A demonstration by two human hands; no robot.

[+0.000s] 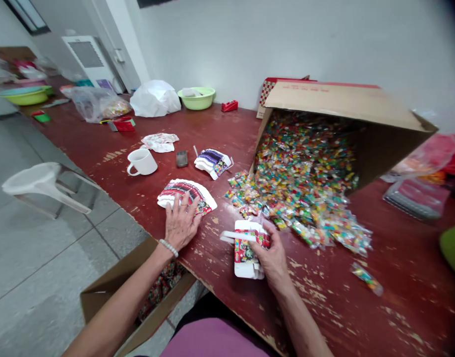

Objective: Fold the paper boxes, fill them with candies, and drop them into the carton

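Observation:
My left hand (181, 220) lies flat with fingers spread on a fanned stack of flat printed box blanks (186, 194) near the table's front edge. My right hand (272, 255) is closed round a small printed carton (246, 248), partly folded up, with its white flaps sticking out left and below. Just beyond it lies a spill of small colourful candy packets (294, 208), pouring from a big cardboard box (346, 124) tipped on its side. A white bead bracelet sits on my left wrist.
A white mug (142, 162), a small dark object (182, 158) and a second stack of blanks (212, 162) lie further back. Basins, plastic bags and a red tape dispenser (229, 105) line the far side. An open carton (138, 292) stands on the floor below; a white stool (41, 183) is left.

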